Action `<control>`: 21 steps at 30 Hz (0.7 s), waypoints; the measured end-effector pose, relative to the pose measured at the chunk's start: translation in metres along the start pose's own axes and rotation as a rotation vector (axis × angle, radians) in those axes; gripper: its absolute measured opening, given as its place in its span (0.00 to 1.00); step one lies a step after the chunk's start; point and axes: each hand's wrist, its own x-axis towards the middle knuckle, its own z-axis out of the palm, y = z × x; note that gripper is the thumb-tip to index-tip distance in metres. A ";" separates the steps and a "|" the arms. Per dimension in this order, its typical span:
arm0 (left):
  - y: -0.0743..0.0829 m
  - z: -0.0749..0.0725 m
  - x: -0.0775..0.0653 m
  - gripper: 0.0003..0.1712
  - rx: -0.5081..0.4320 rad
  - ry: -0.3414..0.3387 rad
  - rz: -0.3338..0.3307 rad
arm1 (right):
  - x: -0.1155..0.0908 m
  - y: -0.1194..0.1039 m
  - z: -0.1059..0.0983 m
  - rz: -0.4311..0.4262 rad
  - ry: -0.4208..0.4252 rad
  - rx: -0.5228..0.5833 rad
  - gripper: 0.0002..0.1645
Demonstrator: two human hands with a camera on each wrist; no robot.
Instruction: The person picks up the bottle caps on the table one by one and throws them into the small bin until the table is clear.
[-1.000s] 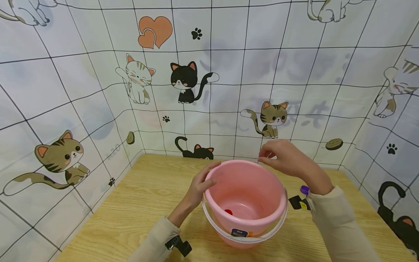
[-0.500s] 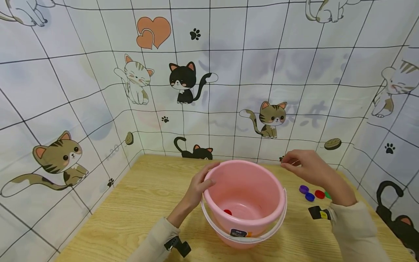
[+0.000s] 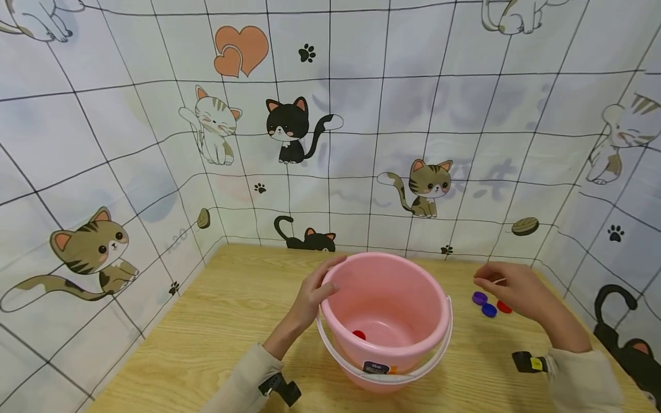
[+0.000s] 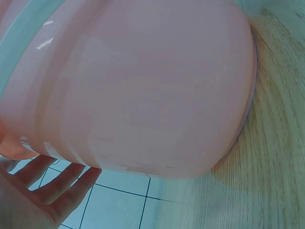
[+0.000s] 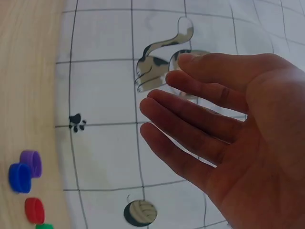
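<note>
A pink plastic bucket (image 3: 387, 358) stands on the wooden table, its white handle (image 3: 439, 355) hanging down the front. My left hand (image 3: 312, 292) grips the left rim, thumb inside and fingers outside. On the bucket's floor lies a red disc, probably a bottle cap (image 3: 359, 334), partly hidden by the front wall. Right of the bucket, my right hand (image 3: 516, 289) hovers over the table with loosely bent fingers and nothing in them. Below it are a purple bottle cap (image 3: 479, 298), a blue cap (image 3: 489, 310) and a red cap (image 3: 504, 307); a green cap (image 5: 45, 226) shows in the right wrist view.
The light wood table (image 3: 248, 298) meets a white cloth backdrop (image 3: 356, 189) printed with grid lines and cartoon cats. This cloth encloses the back and both sides. Small black cameras (image 3: 529, 362) are strapped to both wrists.
My right hand has moved from above the bucket's far right rim to the right and down, over the caps, uncovering some of them. The left hand and bucket have stayed put.
</note>
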 end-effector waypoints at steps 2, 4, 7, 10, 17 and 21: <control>0.000 0.000 0.000 0.38 0.000 0.000 0.001 | -0.005 0.008 0.002 0.013 0.016 0.001 0.10; 0.000 0.001 0.000 0.38 0.002 0.007 0.001 | -0.009 0.018 0.004 0.025 0.030 0.002 0.11; -0.001 0.001 0.000 0.37 0.005 0.005 -0.001 | -0.018 0.034 0.005 0.098 0.045 0.015 0.18; -0.002 0.002 0.000 0.37 0.005 0.002 -0.007 | -0.028 0.052 0.004 0.178 0.054 0.025 0.23; -0.002 0.001 0.000 0.37 0.015 0.010 -0.005 | -0.042 0.078 0.005 0.254 0.058 0.028 0.25; -0.001 0.001 0.000 0.37 0.007 0.013 -0.007 | -0.046 0.090 0.011 0.289 0.059 0.042 0.27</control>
